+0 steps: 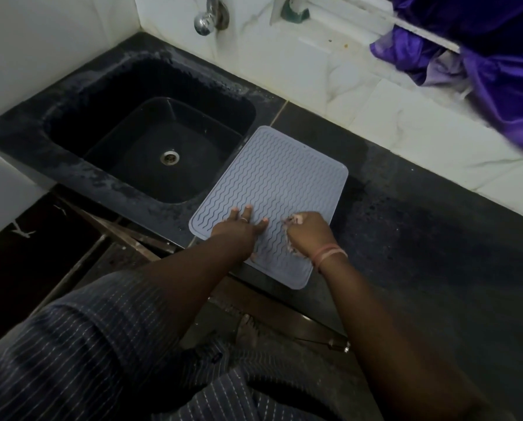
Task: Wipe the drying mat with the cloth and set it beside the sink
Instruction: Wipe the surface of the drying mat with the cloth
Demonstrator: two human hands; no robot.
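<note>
The right hand (307,233) is curled around a bunched cloth (293,221) on the near part of the grey drying mat (272,183). The left hand (239,227) presses flat, fingers spread. The mat lies on the dark counter (421,238), just right of the black sink (150,141).

Person: dark navy garment (81,344) with thin white pinstripes, sleeve ending above the left elbow. Left hand (239,227): thin ring on one finger. Right hand (310,235): pink bangles (330,253) at the wrist
</note>
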